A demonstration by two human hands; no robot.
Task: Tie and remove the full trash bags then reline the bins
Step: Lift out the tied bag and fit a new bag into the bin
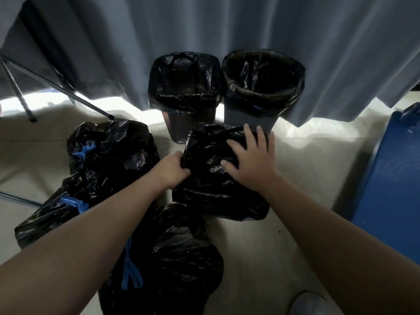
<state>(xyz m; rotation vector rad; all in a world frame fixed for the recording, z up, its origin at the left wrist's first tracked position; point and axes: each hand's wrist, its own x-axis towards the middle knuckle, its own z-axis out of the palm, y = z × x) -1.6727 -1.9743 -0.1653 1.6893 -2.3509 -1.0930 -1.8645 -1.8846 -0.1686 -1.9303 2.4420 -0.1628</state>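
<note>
Risk: the crumpled black plastic trash bag (211, 189), on the floor (300, 178) just in front of the grey black-lined bin (247, 120), shows no knot. Left hand (172, 171) pinches a fold at its edge, right hand (250, 160) just lies flat on top, fingers spread. Hoist it like that and I reckon thin plastic tears or spills.

1. I can read no word, number or brand mark anywhere.
2. The lined bins (247, 120) show no legible label.
3. The black bag (211, 192) just in front of the bins looks plain and unprinted to me.
</note>
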